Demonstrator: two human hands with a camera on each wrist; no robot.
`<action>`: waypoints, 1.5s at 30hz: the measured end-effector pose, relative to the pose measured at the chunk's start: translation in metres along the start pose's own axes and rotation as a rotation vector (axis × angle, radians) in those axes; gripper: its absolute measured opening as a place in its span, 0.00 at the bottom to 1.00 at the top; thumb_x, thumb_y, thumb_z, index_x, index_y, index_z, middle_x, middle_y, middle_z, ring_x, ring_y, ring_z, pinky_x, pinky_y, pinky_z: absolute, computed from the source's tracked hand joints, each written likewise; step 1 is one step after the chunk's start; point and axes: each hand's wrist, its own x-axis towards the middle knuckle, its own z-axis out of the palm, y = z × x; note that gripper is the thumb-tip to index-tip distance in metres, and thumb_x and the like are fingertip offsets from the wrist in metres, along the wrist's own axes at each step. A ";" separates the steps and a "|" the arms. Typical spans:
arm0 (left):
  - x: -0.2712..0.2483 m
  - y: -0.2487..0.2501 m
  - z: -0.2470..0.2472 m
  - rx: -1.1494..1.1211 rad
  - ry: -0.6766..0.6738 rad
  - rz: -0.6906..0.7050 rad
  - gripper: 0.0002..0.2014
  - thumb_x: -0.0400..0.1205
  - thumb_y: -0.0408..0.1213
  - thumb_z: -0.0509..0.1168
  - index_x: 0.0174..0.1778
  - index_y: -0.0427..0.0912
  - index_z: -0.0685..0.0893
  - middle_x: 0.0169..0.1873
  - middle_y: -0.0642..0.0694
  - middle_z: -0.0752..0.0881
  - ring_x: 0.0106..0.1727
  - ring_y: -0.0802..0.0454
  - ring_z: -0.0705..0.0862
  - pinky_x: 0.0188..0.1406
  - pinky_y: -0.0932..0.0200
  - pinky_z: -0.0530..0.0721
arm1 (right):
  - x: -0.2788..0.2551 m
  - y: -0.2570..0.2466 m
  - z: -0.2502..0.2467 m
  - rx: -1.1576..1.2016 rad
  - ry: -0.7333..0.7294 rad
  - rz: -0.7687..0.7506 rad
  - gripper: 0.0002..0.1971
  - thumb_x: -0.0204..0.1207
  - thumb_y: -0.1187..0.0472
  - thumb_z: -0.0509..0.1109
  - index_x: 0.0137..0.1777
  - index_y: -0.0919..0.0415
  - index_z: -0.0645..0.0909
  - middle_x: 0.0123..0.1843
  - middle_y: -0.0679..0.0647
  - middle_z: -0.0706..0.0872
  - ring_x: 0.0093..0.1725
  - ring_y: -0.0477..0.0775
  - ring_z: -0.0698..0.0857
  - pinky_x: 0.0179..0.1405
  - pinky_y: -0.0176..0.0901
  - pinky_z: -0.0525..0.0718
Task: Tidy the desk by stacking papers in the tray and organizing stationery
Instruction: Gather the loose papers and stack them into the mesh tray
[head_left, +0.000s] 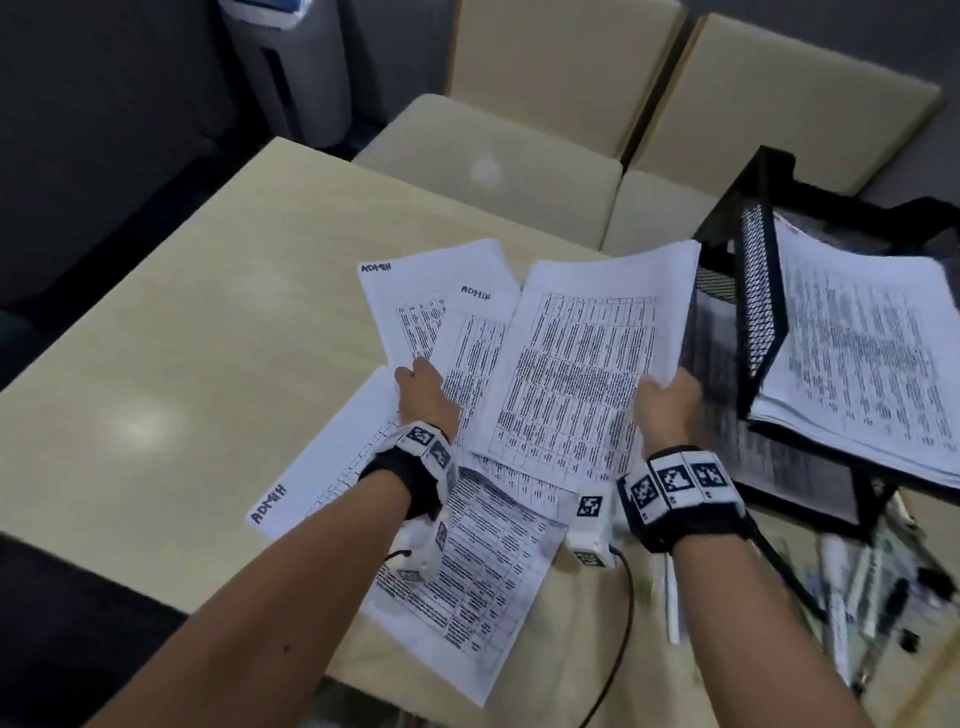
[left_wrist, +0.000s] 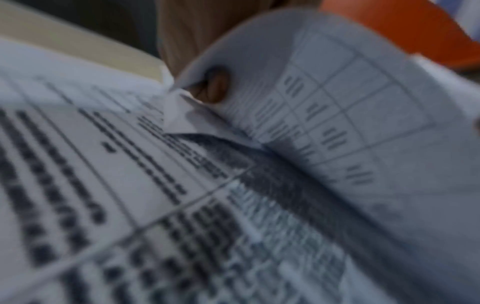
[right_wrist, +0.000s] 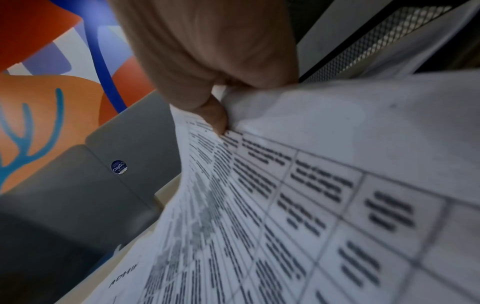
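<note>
Several printed table sheets lie fanned on the beige desk (head_left: 182, 338), some marked ADMIN (head_left: 415, 296). My right hand (head_left: 667, 395) pinches the right edge of one lifted sheet (head_left: 582, 358), which stands just left of the black mesh tray (head_left: 761, 291). In the right wrist view my thumb (right_wrist: 215, 115) presses on that sheet (right_wrist: 337, 185). A stack of papers (head_left: 872, 353) lies in the tray. My left hand (head_left: 418, 382) is on the loose sheets. In the left wrist view a fingertip (left_wrist: 217, 86) hooks under a curled sheet (left_wrist: 350, 102).
Pens and markers (head_left: 841, 597) lie below the tray at the lower right, and a white pen (head_left: 671, 603) lies by my right wrist. More sheets (head_left: 467, 561) reach the desk's near edge. Beige cushioned seats (head_left: 493, 156) stand behind the desk.
</note>
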 end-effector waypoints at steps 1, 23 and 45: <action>-0.001 0.000 -0.005 -0.088 0.070 -0.017 0.12 0.76 0.17 0.59 0.50 0.35 0.71 0.54 0.36 0.71 0.41 0.42 0.76 0.45 0.55 0.76 | 0.003 0.000 0.004 -0.010 -0.043 0.002 0.17 0.78 0.67 0.59 0.66 0.69 0.76 0.49 0.56 0.78 0.49 0.56 0.79 0.47 0.45 0.78; 0.037 -0.035 -0.061 0.099 -0.244 -0.299 0.44 0.72 0.64 0.66 0.75 0.36 0.66 0.73 0.35 0.65 0.73 0.33 0.68 0.72 0.41 0.72 | -0.030 -0.044 0.082 -0.273 -0.576 -0.518 0.22 0.75 0.74 0.58 0.69 0.62 0.71 0.60 0.64 0.81 0.54 0.61 0.80 0.46 0.41 0.74; -0.016 -0.078 -0.094 -0.162 0.120 -0.643 0.48 0.78 0.57 0.63 0.81 0.32 0.45 0.81 0.35 0.48 0.81 0.35 0.54 0.79 0.44 0.55 | -0.087 -0.015 0.088 -0.502 -0.613 -0.324 0.19 0.72 0.69 0.62 0.64 0.71 0.75 0.63 0.70 0.78 0.60 0.67 0.80 0.50 0.48 0.77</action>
